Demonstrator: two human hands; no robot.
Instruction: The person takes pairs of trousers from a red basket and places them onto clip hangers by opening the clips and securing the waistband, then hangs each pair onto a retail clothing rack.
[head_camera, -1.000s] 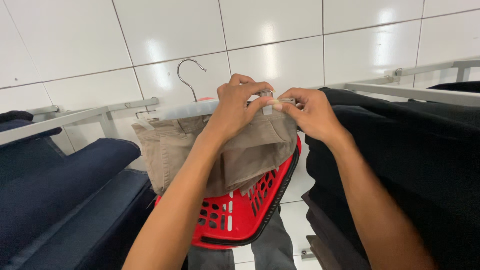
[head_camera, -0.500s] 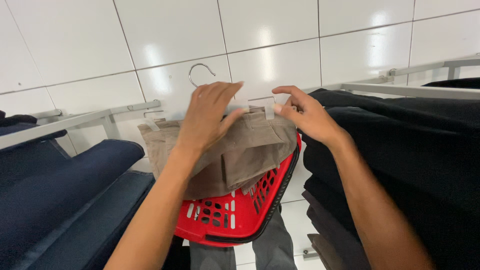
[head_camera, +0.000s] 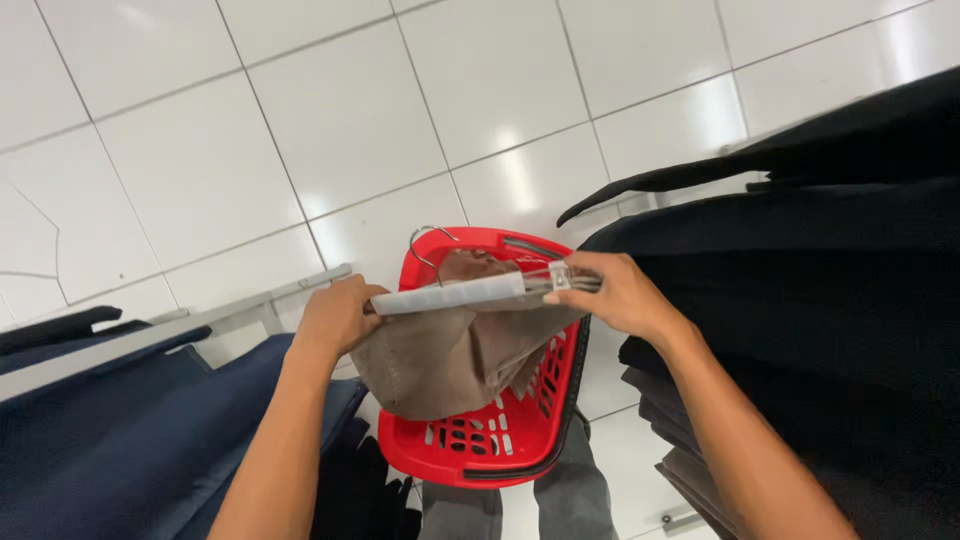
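A clear plastic clip hanger (head_camera: 465, 292) with a metal hook carries a folded tan garment (head_camera: 450, 355). My left hand (head_camera: 335, 315) grips the hanger's left end and my right hand (head_camera: 610, 293) grips its right end at the clip. The garment hangs down over a red plastic shopping basket (head_camera: 500, 445), which sits low in front of my legs.
Dark navy garments (head_camera: 130, 420) hang on a metal rail (head_camera: 190, 325) at the left. Black garments (head_camera: 800, 300) hang on a rack at the right. White floor tiles (head_camera: 350, 130) fill the background. My grey trouser legs (head_camera: 560, 500) show below the basket.
The view has tilted down. My left hand has shifted from the top of the garment to the hanger's left end, and the hanger now sits level over the basket.
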